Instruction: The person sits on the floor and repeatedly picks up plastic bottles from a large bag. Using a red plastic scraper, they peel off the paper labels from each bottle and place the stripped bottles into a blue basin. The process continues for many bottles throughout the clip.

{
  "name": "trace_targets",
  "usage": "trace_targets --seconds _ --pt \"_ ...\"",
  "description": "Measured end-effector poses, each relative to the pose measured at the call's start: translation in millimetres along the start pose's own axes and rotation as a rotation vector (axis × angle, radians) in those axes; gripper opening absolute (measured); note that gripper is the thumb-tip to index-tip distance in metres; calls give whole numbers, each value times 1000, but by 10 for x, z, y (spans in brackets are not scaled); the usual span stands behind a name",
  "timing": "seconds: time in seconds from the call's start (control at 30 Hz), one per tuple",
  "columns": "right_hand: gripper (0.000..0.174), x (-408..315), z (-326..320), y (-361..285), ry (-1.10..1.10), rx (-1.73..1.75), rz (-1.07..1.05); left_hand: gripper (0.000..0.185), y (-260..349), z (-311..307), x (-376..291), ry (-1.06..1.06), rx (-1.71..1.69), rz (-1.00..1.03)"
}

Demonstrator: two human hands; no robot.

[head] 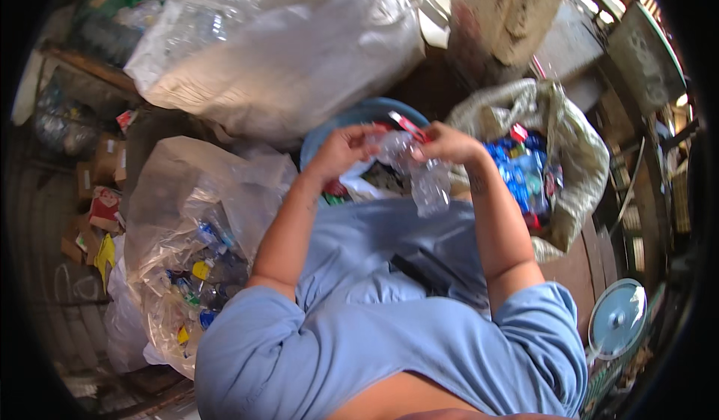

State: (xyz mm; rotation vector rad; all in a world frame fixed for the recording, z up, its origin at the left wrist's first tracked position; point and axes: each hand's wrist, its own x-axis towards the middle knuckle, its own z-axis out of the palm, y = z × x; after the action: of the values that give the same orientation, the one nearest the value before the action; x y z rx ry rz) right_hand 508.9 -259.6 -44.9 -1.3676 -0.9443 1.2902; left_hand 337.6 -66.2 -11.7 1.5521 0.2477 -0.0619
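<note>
A crumpled clear plastic bottle (pixel 431 187) hangs between my hands above my lap. The fingers of my left hand (pixel 348 149) are at its upper end. My right hand (pixel 449 144) grips its bent middle together with a red-handled tool (pixel 409 126), whose kind I cannot tell. Behind and below my hands stands a round blue plastic basin (pixel 314 139) with red and green items in it.
To the left, an open clear plastic bag (pixel 174 167) holds several bottles. A woven sack (pixel 584 156) of blue-labelled plastic pieces stands at the right. A large white sack (pixel 292 55) lies ahead, and flattened cartons (pixel 105 159) are at the far left.
</note>
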Motion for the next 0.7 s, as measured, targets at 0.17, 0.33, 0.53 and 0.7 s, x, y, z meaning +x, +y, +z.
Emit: trace_targets --seconds 0.17,0.33,0.53,0.7 --pt "49 -110 -207 -45 298 412 -71 28 936 -340 -212 -54 285 50" --pt "43 -29 -220 -112 412 404 -9 71 2170 -1319 47 698 -212 365" --pt "42 19 -108 -116 421 312 15 69 2025 -1055 -725 707 156 388" --pt "39 70 24 -150 407 177 27 54 1270 -1494 -2073 956 332 175"
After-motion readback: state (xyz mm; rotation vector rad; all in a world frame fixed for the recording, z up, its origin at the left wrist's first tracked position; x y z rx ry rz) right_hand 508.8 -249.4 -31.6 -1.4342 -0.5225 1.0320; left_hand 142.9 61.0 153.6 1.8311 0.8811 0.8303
